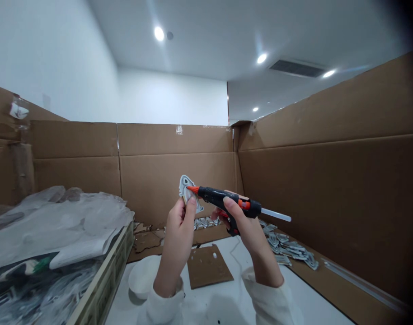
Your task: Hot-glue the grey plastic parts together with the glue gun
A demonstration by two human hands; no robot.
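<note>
While the left hand [181,220] pinches a pale, contoured piece [185,181] narrowly between thumb and fingers, the right hand [242,221] wraps around a black-and-orange glue gun [211,195]. Its orange nozzle [193,189] points toward nine o'clock, right at the piece's face (whether the tip touches, I cannot tell), and a translucent glue stick [276,215] juts from the rear toward four. Taking the piece as the dial's centre, a plastic crate [108,271] has its rim at eight, a white bowl [140,276] sits at seven, a cardboard square [209,271] lies at five, and heaped pieces [288,248] at four. White tabletop [235,257] shows between the square and the right forearm. Both hands are raised above it, with open air before the cardboard back wall [175,167]; the cardboard side wall [328,180] stands well apart at three.
</note>
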